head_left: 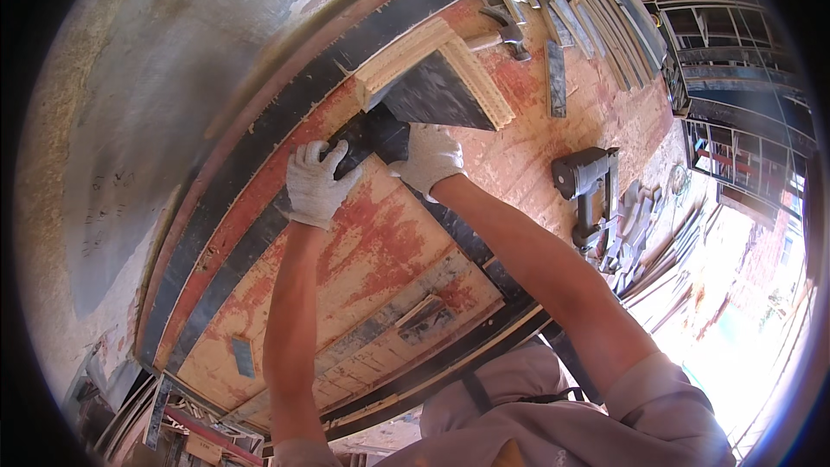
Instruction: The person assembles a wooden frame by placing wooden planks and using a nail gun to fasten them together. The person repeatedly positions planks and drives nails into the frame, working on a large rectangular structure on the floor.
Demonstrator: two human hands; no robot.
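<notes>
Both my hands wear white knit gloves and work near the far side of a red-stained wooden bench. My left hand (318,182) curls its fingers and thumb at the left end of a short black board piece (367,131). From the other side, my right hand (430,158) grips the same piece; its fingertips are partly hidden. Just beyond them stands a wooden block stack (402,56) with pale layered edges and a dark face (441,91) turned toward me. A long black strip (458,229) runs across the bench below my right hand.
A hammer (512,36) lies behind the block. To the right rests a nail gun (588,186), near piled wood offcuts (640,216). Stacked strips (596,13) fill the far right. Small scraps (425,316) lie nearer me. A grey wall (173,104) bounds the left.
</notes>
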